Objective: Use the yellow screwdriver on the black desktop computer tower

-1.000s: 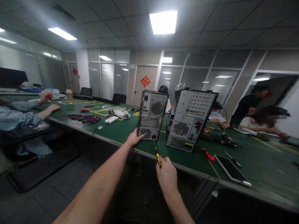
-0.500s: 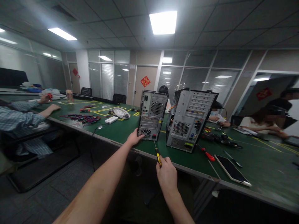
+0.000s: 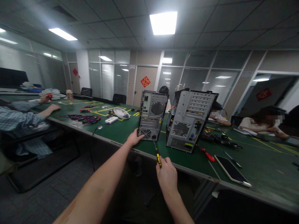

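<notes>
A narrow grey computer case (image 3: 153, 117) stands upright on the green table, its back panel facing me. My left hand (image 3: 134, 138) grips its lower left corner, thumb on the panel beside the power supply's fan grille and the other fingers hidden round the side. In my right hand (image 3: 167, 172) is a yellow-and-black screwdriver (image 3: 158, 156), pointing up and away. Its tip is at the panel's bottom edge, below the power socket; whether it sits in a screw is too small to tell. A wider computer case (image 3: 182, 119) stands close by on the right.
Right of the cases lie a red screwdriver (image 3: 208, 155), a phone (image 3: 231, 170), a thin metal tool (image 3: 233, 159) and black cables (image 3: 220, 140). To the left are tangled wires (image 3: 81, 119), a white round part (image 3: 121, 113) and a co-worker's arm (image 3: 44, 113). Other people sit at right.
Both my hands, the screwdriver and the cases hold the same positions. At the far right, a person in dark clothing has shifted rightward, and the seated person there has raised their head slightly.
</notes>
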Motion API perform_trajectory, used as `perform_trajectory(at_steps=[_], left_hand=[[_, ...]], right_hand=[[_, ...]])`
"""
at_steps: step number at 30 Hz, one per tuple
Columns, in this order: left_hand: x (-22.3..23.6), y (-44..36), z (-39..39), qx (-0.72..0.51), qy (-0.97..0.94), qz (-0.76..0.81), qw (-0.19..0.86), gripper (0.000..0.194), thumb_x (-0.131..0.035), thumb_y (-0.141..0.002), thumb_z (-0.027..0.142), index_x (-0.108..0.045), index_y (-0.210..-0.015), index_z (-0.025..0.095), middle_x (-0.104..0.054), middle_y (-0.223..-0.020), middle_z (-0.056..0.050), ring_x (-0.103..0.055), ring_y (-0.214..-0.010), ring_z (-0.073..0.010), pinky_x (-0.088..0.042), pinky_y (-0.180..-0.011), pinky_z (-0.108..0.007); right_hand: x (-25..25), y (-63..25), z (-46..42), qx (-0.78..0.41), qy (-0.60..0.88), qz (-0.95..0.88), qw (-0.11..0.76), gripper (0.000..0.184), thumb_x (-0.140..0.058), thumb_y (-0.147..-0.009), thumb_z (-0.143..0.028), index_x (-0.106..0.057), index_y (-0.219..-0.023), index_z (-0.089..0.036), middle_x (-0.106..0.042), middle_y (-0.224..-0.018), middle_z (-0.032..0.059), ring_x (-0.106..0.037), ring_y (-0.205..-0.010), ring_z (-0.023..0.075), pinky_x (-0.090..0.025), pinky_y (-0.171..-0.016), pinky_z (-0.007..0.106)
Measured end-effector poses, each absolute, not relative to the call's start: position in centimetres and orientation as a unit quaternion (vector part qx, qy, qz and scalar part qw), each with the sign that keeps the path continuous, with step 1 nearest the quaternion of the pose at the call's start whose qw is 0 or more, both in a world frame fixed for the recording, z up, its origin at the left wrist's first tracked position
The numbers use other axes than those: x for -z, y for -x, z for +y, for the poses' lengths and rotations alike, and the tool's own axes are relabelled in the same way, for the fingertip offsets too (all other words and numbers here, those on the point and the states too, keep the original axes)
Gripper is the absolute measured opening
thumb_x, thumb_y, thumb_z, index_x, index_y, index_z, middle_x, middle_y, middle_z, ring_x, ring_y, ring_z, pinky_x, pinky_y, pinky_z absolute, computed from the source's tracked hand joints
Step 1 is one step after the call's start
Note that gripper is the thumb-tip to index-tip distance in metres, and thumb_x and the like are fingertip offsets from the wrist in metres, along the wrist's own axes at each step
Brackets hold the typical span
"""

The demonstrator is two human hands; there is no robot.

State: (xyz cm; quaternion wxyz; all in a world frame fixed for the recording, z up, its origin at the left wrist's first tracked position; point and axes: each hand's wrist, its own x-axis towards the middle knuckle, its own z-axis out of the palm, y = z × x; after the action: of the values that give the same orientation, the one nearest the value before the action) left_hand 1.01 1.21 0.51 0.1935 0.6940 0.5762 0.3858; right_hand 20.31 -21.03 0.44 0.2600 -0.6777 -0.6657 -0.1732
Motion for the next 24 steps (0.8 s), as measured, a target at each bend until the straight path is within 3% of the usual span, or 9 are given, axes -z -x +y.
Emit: perform_trajectory(at_steps=[24], left_hand=[[0.07,-1.00,1.72,-0.393,-0.695,0.571,0.189,0.085,-0.063,-0.080,0.064,-0.035,-0.147,0.018,-0.060,-0.136,-0.016,-0.058,-0.123,-0.0278,-0.043,-0.100,-0.033]], right_hand=[[-0.43,-20.20,-21.03,0.143,0.645,-0.683,0.312,0.027,-0.053,-0.094,-0.019,-0.067,-0.117,-0.016,-0.059,-0.093,0.0054,-0.061,-0.074,0.0150,-0.044,-0.066,0.025]])
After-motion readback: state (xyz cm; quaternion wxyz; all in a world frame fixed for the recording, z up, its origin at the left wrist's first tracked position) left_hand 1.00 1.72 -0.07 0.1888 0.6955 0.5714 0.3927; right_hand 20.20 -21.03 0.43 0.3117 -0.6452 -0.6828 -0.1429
